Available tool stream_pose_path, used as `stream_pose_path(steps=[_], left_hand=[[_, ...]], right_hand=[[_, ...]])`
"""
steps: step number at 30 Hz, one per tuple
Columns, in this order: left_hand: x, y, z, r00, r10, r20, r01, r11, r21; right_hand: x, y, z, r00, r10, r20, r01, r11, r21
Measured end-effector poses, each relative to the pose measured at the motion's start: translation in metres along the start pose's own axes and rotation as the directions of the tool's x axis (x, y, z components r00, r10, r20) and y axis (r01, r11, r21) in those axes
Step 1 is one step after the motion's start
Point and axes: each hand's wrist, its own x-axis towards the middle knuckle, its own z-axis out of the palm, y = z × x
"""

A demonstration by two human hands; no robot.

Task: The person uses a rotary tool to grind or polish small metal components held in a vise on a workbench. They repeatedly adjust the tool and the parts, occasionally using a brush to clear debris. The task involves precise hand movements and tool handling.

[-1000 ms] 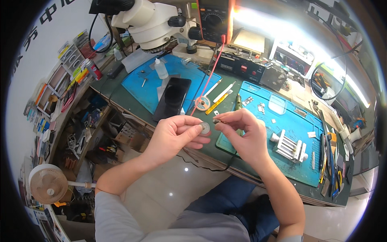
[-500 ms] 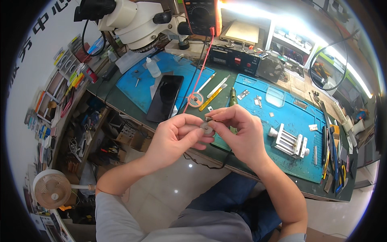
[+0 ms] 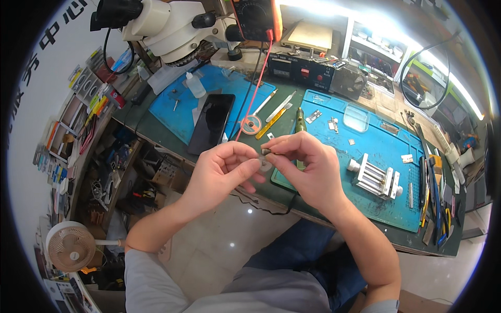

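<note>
My two hands meet above the front edge of the bench. The thumb and fingers of my left hand (image 3: 218, 171) are closed at the edge of a small round grey disc (image 3: 265, 166), with the other fingers curled loosely. My right hand (image 3: 309, 164) pinches a small dark piece (image 3: 266, 152) between thumb and forefinger, right above the disc. Fingers partly cover both parts, and whether they are joined I cannot tell. Just beyond my right hand stands a green cylindrical tool (image 3: 300, 121) on the mat.
A black phone (image 3: 213, 117), solder wire spool (image 3: 251, 124), yellow-handled brush (image 3: 271, 124) and white bottle (image 3: 195, 86) lie ahead. A metal clamp fixture (image 3: 374, 176) rests on the blue mat (image 3: 334, 151) at right, near several hand tools (image 3: 436, 193). The microscope (image 3: 172, 28) and multimeter (image 3: 257, 18) stand behind.
The fingers of my left hand have loosened and drawn slightly left, away from the disc. My right hand keeps its pinch. The whole view has shifted slightly.
</note>
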Motion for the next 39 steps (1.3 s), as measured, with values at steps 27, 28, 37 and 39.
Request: stream_pose_path(steps=[27, 28, 37, 39], left_hand=[[0.0019, -0.0021, -0.0046, 0.997, -0.069, 0.016, 0.070, 0.986, -0.151], [0.0019, -0.0017, -0.0042, 0.997, -0.070, 0.014, 0.071, 0.985, -0.156], [0.0018, -0.0003, -0.0031, 0.997, -0.081, -0.002, 0.080, 0.986, -0.145], [0.0019, -0.0009, -0.0013, 0.998, -0.062, -0.014, 0.059, 0.990, -0.124]], right_hand=[[0.0002, 0.0010, -0.0022, 0.999, -0.042, -0.007, 0.041, 0.999, -0.018], [0.0002, 0.0013, -0.0023, 0.999, -0.045, -0.007, 0.044, 0.999, -0.020], [0.0004, 0.0009, -0.0025, 0.998, -0.062, -0.011, 0.062, 0.998, -0.021], [0.0003, 0.0011, -0.0026, 0.998, -0.066, -0.015, 0.065, 0.997, -0.028]])
